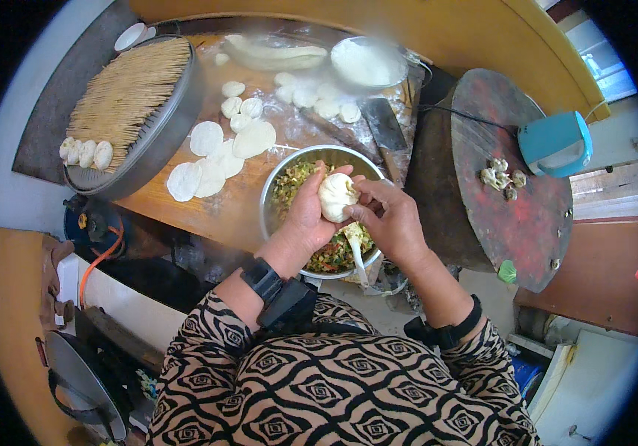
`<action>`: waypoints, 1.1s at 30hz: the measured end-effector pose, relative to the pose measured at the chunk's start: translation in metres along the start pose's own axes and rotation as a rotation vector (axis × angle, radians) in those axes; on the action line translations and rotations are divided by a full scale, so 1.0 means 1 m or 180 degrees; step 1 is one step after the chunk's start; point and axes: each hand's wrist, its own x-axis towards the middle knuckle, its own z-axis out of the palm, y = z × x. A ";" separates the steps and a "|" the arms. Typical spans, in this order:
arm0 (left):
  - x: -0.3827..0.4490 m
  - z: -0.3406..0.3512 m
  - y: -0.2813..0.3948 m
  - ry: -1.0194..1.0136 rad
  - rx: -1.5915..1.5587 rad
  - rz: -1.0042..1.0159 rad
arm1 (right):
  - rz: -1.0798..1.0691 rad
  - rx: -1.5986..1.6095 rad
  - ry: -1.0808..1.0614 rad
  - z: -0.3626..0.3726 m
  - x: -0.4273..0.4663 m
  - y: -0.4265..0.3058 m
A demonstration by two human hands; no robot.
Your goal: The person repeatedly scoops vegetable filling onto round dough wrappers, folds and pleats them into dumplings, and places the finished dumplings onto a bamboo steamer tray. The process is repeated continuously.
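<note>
A pleated, filled dough bun (337, 197) rests in my left hand (307, 214), whose fingers curl round its left side and underside. My right hand (388, 214) pinches the bun's right edge between thumb and fingers. Both hands are over a steel bowl (265, 209) of chopped vegetable filling (327, 259), with a white spoon (357, 253) standing in it. Flat dough wrappers (184, 182) overlap on the wooden board to the left of the bowl. Several small dough pieces (233, 89) lie behind them. Several shaped buns (87, 153) sit in a row on the straw-lined steamer at the left.
The large round steamer (157, 139) covers the board's left end. Behind the bowl are a cleaver (384, 124), a flour bowl (369, 62) and a long dough roll (274, 54). A teal kettle (554, 144) stands on the round table (514, 223) at right.
</note>
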 end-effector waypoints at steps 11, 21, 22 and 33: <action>-0.014 -0.010 0.018 -0.0068 0.0297 -0.0459 | -0.0266 0.0255 -0.0331 0.004 0.004 -0.009; -0.032 -0.007 0.035 0.0174 0.0826 -0.0668 | -0.1751 -0.0833 -0.0381 0.006 0.002 -0.029; -0.034 -0.005 0.037 0.0123 0.0851 -0.0705 | -0.1381 -0.0633 -0.0561 0.004 0.002 -0.034; -0.071 0.009 0.060 -0.0289 0.0628 -0.0418 | -0.0506 0.0184 -0.1052 0.005 0.021 -0.056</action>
